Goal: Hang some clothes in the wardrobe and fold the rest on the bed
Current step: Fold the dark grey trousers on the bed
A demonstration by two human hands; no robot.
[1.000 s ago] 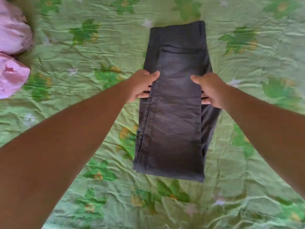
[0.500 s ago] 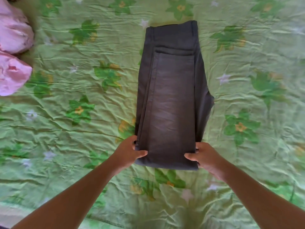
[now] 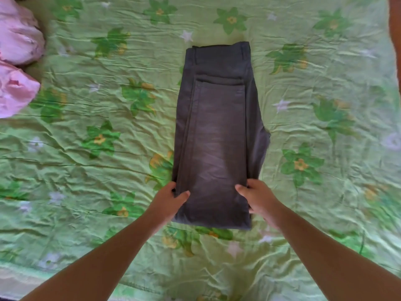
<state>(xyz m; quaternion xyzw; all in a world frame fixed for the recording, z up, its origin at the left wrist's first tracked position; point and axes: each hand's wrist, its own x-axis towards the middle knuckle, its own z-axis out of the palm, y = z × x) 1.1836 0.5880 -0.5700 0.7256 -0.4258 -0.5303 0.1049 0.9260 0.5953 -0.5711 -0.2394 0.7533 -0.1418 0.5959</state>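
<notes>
Dark grey trousers, folded lengthwise into a long strip, lie flat in the middle of the bed, waistband at the far end. My left hand grips the near left edge of the strip, thumb on top and fingers underneath. My right hand holds the near right edge the same way. The near end of the strip rests on the sheet between my two forearms.
The bed is covered by a crumpled green sheet printed with flowers. Two pink pillows sit at the far left edge. The near edge of the bed runs along the bottom left. A blurred strip shows at the far right edge.
My hands slid from the middle of the trousers down to the near end and took hold of both side edges there. The trousers stay flat in place.
</notes>
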